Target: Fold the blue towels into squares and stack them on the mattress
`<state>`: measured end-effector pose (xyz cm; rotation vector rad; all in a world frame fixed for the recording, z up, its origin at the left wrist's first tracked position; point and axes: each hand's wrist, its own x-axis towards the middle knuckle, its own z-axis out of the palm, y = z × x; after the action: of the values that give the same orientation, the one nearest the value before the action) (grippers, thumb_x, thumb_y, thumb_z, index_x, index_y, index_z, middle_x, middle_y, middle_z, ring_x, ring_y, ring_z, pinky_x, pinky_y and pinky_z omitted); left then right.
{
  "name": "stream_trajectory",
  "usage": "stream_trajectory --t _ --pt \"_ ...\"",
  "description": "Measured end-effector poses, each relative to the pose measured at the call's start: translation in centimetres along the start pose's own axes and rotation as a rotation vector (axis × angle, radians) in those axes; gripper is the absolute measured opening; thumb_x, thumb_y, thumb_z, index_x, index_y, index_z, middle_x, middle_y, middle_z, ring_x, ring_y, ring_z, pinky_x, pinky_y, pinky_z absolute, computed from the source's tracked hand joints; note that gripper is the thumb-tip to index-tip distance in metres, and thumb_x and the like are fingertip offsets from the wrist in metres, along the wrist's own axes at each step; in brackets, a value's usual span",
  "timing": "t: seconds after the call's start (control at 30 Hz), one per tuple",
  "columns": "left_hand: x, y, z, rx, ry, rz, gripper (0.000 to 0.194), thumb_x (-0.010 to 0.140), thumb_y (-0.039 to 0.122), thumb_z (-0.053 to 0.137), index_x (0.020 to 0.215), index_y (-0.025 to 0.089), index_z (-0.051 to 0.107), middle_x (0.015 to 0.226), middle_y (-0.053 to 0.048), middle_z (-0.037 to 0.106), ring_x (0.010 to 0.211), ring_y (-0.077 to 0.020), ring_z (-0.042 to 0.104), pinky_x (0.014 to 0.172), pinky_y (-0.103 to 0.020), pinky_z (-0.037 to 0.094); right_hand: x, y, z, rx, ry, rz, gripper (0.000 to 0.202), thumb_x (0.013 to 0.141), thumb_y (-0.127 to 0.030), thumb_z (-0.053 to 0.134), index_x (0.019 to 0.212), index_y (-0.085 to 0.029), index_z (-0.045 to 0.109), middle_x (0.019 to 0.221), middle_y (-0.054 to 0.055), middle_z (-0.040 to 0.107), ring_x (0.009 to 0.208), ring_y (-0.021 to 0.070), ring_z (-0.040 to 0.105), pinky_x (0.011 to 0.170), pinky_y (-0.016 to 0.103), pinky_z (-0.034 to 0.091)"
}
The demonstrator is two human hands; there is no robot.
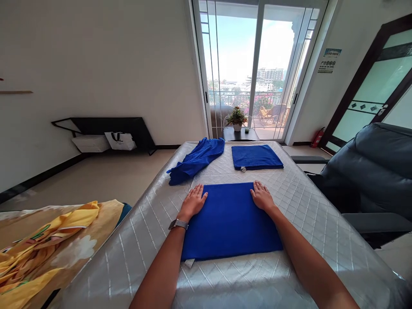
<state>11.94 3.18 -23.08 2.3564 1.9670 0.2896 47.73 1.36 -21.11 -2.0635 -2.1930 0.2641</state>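
Observation:
A blue cloth (230, 221) lies flat as a rectangle on the silvery quilted surface (315, 214), a white tag showing at its near left corner. My left hand (194, 200) rests palm down on its far left corner, fingers stretched out. On the far right corner lies my right hand (262, 196), also flat with fingers extended. Neither hand grips anything. Beyond them, a folded blue cloth (256, 157) with a small tag sits at the right, and a crumpled blue cloth (198, 159) lies at the left.
A dark armchair (370, 167) stands close on the right. Yellow patterned fabric (48, 240) lies at the lower left. Past the far edge is a small table (240, 134) with a potted plant (237, 118), before glass sliding doors. A black rack (109, 126) stands by the left wall.

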Motion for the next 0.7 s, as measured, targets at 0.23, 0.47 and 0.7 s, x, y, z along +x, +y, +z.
stream_trajectory --t 0.23,0.47,0.7 --pt "-0.03 0.08 -0.16 0.009 -0.002 0.001 0.068 0.104 0.049 0.024 0.159 0.010 0.032 0.167 -0.014 0.029 0.155 -0.0257 0.026 0.128 -0.047 0.020 0.04 0.06 -0.16 0.009 -0.006 0.003 0.069 0.106 -0.045 0.013 0.164 -0.008 0.018 0.171 0.006 0.014 0.158 0.0186 0.009 0.127 0.039 0.006" --pt "-0.25 0.50 -0.50 0.021 0.003 -0.019 0.067 0.104 0.047 0.023 0.160 0.010 0.031 0.167 -0.012 0.028 0.156 -0.0237 0.025 0.129 -0.045 0.017 -0.05 -0.10 -0.37 0.002 -0.016 0.003 0.069 0.105 -0.044 0.013 0.164 -0.007 0.017 0.171 0.007 0.013 0.158 0.0187 0.009 0.127 0.039 0.007" --pt "-0.23 0.60 -0.47 0.046 0.026 -0.007 0.066 0.104 0.045 0.023 0.159 0.009 0.032 0.166 -0.013 0.030 0.155 -0.0245 0.027 0.128 -0.047 0.019 -0.13 0.06 -0.69 0.021 0.002 -0.056 0.067 0.105 -0.041 0.015 0.164 -0.008 0.019 0.171 0.006 0.014 0.158 0.0176 0.008 0.127 0.038 0.006"
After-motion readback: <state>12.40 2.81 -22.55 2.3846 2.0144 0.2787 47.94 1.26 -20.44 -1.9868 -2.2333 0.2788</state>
